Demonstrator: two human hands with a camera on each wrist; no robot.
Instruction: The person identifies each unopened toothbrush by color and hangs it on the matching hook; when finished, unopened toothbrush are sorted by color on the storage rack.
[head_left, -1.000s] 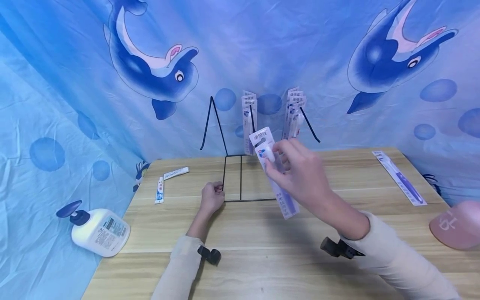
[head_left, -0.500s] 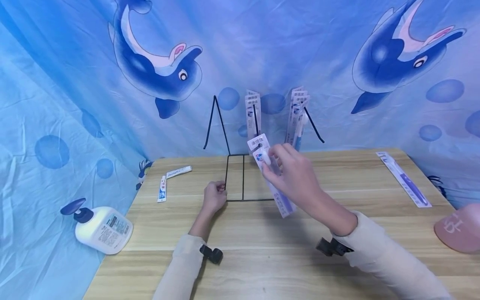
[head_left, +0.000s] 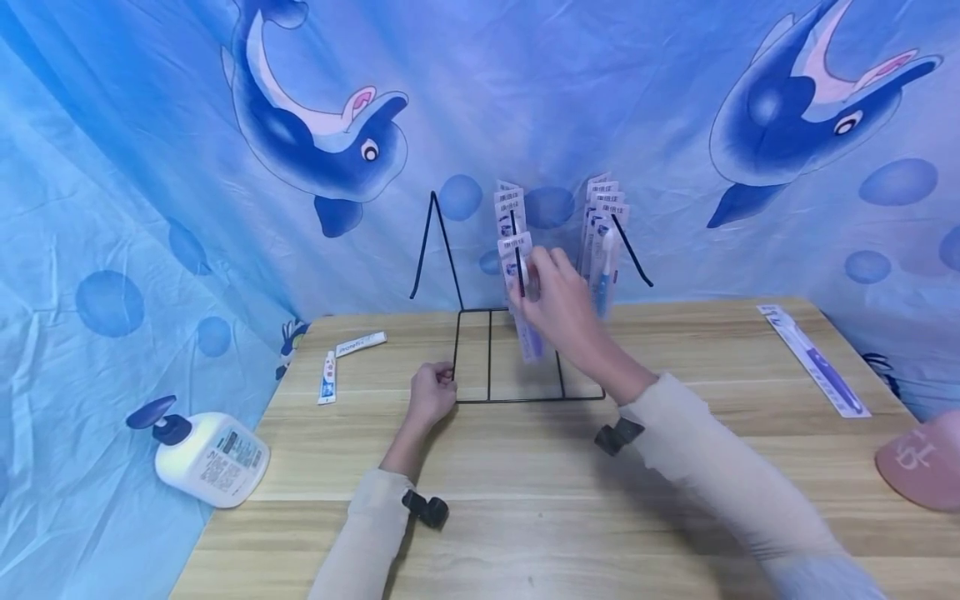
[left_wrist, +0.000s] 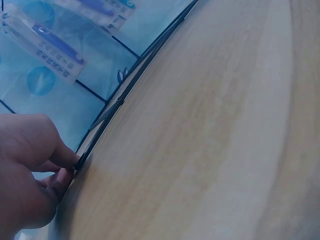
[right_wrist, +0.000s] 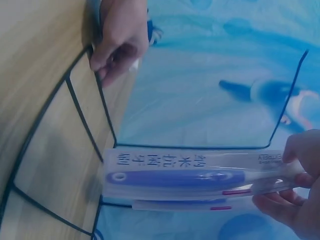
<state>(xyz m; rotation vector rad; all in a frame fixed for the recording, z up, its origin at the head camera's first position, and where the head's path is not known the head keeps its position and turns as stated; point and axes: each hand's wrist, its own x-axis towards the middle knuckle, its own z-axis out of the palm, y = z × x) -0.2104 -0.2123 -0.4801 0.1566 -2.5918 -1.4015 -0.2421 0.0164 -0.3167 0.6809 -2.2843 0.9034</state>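
Note:
A black wire display rack [head_left: 487, 398] stands on the wooden table [head_left: 525, 483], with packaged toothbrushes hanging on its middle hook [head_left: 507, 208] and its right hook [head_left: 604, 242]. My right hand [head_left: 558, 304] pinches a packaged purple toothbrush [head_left: 522, 300] by its upper part and holds it upright at the middle hook, in front of the packs there. In the right wrist view the same pack [right_wrist: 195, 177] lies across the frame with my fingers [right_wrist: 295, 200] at its head end. My left hand [head_left: 431, 392] grips the front left corner of the rack's base [left_wrist: 100, 135].
Two small toothpaste tubes [head_left: 341, 367] lie at the table's left. A white pump bottle [head_left: 202, 454] lies on the blue cloth beyond the left edge. Another packaged toothbrush [head_left: 813, 358] lies at the far right, near a pink cap [head_left: 926, 462].
My right hand has lifted the packaged toothbrush from low over the rack's base up and back to the middle hook. The left hand has stayed on the rack's corner.

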